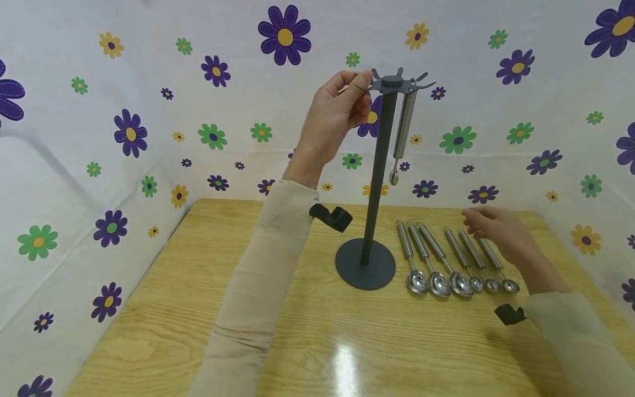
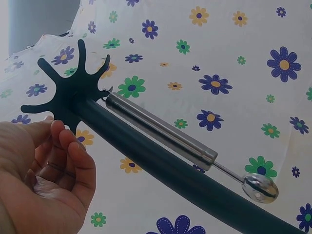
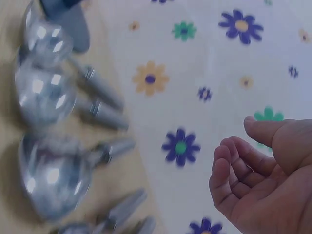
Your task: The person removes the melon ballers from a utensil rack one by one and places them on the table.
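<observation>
A dark metal stand [image 1: 379, 165] with a round base and a top of hooked prongs [image 2: 68, 92] stands on the table. My left hand [image 1: 337, 105] pinches one prong between thumb and fingers. From another prong hangs a small melon baller [image 1: 404, 127], its steel handle up and its bowl down, beside the pole. My right hand [image 1: 501, 231] hovers over the handle ends of the rightmost scoops, fingers loosely bent, nothing in it. Below it lie three small scoops [image 1: 478, 253], and left of them three larger scoops [image 1: 429, 253], bowls toward me. In the right wrist view the right hand [image 3: 263, 180] is apart from the scoops.
The wooden table [image 1: 198, 331] runs up to a white flowered cloth [image 1: 248, 99] behind it and at both sides. The stand's base [image 1: 352, 270] is just left of the row of scoops. A black strap piece [image 1: 332, 216] juts from the left sleeve.
</observation>
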`<state>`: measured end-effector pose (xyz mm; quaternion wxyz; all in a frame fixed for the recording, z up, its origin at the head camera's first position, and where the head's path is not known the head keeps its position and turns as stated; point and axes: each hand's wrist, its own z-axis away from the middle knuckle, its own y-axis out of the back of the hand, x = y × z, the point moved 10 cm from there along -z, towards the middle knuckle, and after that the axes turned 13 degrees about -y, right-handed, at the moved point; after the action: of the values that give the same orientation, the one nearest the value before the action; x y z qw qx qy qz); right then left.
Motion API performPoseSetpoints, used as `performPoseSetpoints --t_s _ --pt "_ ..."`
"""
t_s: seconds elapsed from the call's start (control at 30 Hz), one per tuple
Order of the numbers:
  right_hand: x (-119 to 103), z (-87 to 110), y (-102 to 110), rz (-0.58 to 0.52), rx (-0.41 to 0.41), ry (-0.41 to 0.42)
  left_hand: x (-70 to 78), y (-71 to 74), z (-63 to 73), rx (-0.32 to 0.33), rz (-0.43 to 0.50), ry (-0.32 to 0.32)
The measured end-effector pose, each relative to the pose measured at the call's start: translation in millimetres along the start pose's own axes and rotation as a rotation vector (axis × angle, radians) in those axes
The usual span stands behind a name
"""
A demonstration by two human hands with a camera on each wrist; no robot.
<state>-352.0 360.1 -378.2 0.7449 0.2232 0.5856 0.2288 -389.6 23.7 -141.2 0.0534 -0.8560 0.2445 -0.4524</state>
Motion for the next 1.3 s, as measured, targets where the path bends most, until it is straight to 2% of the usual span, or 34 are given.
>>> performPoseSetpoints --t_s 0.23,0.6,0.73,0.93,1.17,1.3 --pt "-69 9.5 -13 -0.133 -0.019 0.109 1.1 0.2 0.5 -0.006 -0.002 -0.003" --pt "-166 33.7 -23 -0.172 0.018 0.241 3.9 0.4 1.5 -0.009 -0.003 -0.011" --pt "-192 41.3 -21 -0.236 0.015 0.297 4.1 0.6 2.4 -0.007 -0.008 -0.009" --pt "-225 50.8 -12 -0.46 -0.004 0.423 3.6 -0.1 2.6 -0.011 -0.014 -0.01" --pt "-246 58.6 -11 -0.585 -0.013 0.484 3.4 0.6 3.2 -0.006 -0.013 -0.012" --pt "-255 61.9 -13 -0.634 -0.053 0.527 2.8 0.1 3.6 -0.007 -0.008 -0.013"
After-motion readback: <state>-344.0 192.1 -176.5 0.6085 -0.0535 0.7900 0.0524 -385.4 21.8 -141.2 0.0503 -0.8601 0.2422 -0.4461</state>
